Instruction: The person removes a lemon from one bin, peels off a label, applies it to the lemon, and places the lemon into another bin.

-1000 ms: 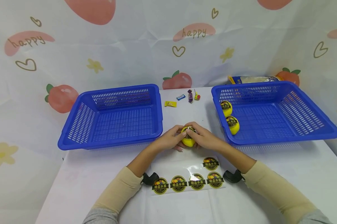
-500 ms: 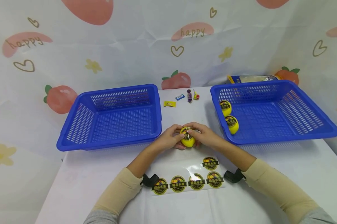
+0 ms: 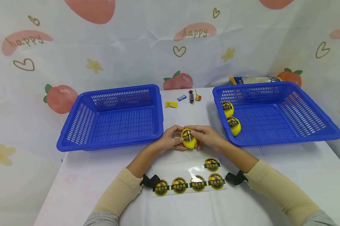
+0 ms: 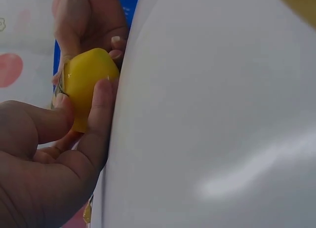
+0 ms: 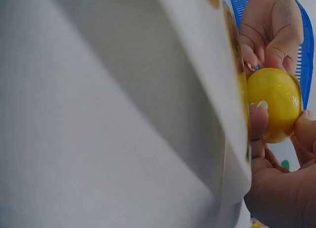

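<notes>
Both hands hold a yellow lemon (image 3: 189, 144) between them, low over the middle of the table. A round black-and-gold label (image 3: 187, 135) lies on its upper face. My left hand (image 3: 168, 139) grips the lemon from the left, its thumb at the label's edge. From the right, my right hand (image 3: 210, 135) grips it too, thumb on the label. In the left wrist view the left fingers curl round the lemon (image 4: 89, 80). The right wrist view shows the right thumb and fingers on the lemon (image 5: 276, 104). Nearer me lies a glossy sheet (image 3: 172, 169) with several matching labels.
A blue plastic basket (image 3: 110, 146) stands on the left. The right blue basket (image 3: 285, 140) holds two labelled lemons (image 3: 234, 126) along its left side. Small wrapped sweets (image 3: 171, 104) lie at the back between the baskets. A bag (image 3: 257, 80) sits behind the right basket.
The lemon has shifted and turned slightly in the hands, so more of its label shows now. The right fingers have straightened a little along its far side. Baskets and label sheet stay put.
</notes>
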`<state>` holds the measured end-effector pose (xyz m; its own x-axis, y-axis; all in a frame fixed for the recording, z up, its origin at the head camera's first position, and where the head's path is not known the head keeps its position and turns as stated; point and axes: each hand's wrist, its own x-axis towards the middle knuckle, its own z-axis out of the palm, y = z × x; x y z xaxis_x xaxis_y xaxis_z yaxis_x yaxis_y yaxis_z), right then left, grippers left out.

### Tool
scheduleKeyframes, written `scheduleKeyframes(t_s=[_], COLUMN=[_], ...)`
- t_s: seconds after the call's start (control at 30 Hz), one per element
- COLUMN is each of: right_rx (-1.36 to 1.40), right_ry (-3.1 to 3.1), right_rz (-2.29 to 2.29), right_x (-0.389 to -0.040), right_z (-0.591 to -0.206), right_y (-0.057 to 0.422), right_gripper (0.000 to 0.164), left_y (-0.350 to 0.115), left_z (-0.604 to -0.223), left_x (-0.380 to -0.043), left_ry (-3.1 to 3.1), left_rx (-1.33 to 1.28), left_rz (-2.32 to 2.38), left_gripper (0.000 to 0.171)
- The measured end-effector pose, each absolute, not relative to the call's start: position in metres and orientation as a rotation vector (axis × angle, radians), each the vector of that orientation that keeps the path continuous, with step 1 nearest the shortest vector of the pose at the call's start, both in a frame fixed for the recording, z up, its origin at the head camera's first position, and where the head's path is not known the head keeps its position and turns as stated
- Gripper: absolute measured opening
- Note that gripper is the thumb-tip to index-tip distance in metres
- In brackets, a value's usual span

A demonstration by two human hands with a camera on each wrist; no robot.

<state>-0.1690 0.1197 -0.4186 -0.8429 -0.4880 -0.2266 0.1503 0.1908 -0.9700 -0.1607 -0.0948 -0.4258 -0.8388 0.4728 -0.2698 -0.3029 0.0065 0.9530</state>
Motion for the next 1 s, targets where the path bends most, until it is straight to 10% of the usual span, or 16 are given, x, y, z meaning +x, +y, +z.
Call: scheduleKeyframes(t_s=[1.0], right_rx=[-0.307], right_ry=[1.669], right_rz=[-1.856], right_x=[-0.171], right_z=[-0.424], right_y=[0.130], right_gripper=[0.044], left_y=[-0.097], left_z=[-0.431], left_x=[-0.162], left_ry=[1.753], left_rx=[0.113], left_rz=[1.907], left_gripper=[0.050])
